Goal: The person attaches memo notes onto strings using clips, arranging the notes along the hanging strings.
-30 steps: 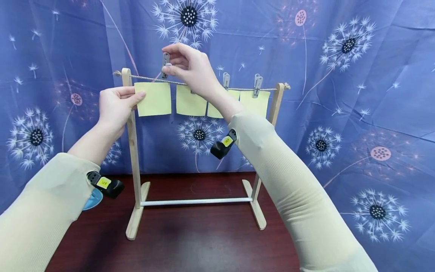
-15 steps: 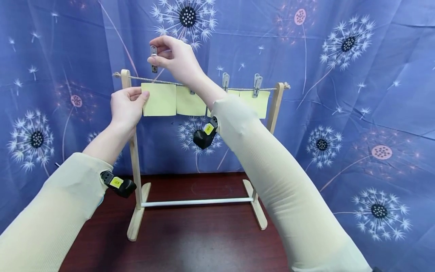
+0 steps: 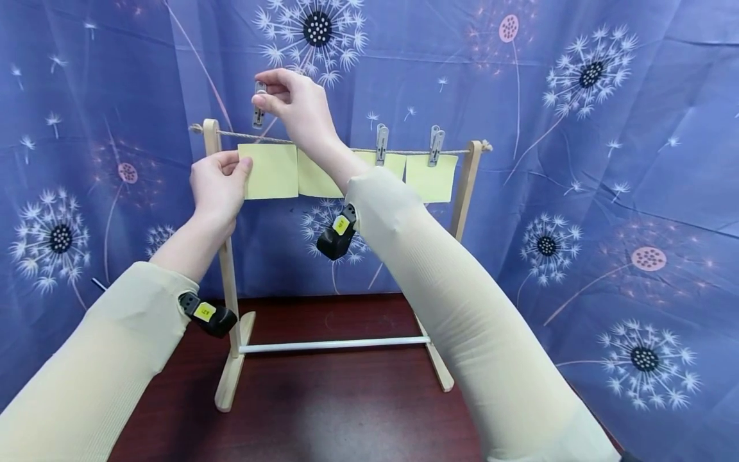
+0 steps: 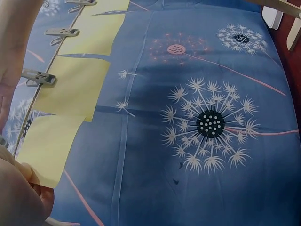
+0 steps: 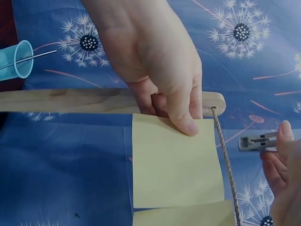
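My left hand [image 3: 218,189] pinches the left edge of a yellow paper note [image 3: 272,172] between thumb and fingers. The note's top edge lies just below or along the rope [image 3: 248,136], close to the left post. In my right hand [image 3: 306,109] a grey clothespin [image 3: 258,114] is pinched, above the rope and apart from the note; the right wrist view shows this clothespin [image 5: 254,143] too. A second note [image 3: 316,179] hangs beside the first, partly behind my right arm; its clothespin [image 4: 40,77] shows in the left wrist view.
Farther right, clothespins [image 3: 382,145] hold more yellow notes [image 3: 430,183] on the rope. The wooden frame's left post [image 3: 228,276] and white lower bar [image 3: 335,344] stand on a dark red table [image 3: 323,404]. A teal cup [image 5: 24,59] with a thin rod is behind the left post.
My left hand has brought the note rightward, up to the second note. My right hand has moved left with the clothespin, rising and then dipping slightly.
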### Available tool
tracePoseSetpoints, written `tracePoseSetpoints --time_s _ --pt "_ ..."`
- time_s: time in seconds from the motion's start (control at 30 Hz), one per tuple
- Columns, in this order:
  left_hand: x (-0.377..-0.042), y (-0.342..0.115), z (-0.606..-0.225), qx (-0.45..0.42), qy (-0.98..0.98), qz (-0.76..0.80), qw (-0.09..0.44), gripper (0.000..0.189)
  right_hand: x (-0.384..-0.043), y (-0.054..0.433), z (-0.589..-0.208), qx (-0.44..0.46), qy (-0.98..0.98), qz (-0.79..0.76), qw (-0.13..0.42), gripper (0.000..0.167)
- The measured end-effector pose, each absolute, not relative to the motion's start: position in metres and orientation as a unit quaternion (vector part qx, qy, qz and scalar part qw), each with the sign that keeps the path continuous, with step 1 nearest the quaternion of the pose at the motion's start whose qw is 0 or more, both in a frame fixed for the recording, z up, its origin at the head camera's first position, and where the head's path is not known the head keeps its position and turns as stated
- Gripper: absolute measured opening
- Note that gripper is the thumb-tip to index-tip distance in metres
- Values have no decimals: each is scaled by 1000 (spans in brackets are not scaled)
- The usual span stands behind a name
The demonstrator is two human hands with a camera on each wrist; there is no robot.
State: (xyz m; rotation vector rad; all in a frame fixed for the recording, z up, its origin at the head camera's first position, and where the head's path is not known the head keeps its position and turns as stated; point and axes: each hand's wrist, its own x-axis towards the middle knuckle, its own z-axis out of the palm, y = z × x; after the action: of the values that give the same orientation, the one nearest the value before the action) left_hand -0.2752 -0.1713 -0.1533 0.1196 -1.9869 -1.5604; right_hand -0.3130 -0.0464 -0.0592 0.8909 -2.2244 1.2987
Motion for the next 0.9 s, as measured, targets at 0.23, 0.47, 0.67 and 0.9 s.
tracePoseSetpoints --time_s 0.23,0.47,0.67,0.9 --pt "-273 -164 -154 50 -733 -603 312 32 -312 -50 -59 299 -804 455 236 31" --pt "-271 -161 -155 62 -746 -584 315 32 -310 -51 -61 282 -821 431 246 23" --pt "-272 -160 -157 68 -757 -569 314 32 -312 -51 -62 281 -828 418 245 18" --pt "-273 -160 -155 66 -758 -565 318 30 -313 -52 -62 277 -840 393 253 16"
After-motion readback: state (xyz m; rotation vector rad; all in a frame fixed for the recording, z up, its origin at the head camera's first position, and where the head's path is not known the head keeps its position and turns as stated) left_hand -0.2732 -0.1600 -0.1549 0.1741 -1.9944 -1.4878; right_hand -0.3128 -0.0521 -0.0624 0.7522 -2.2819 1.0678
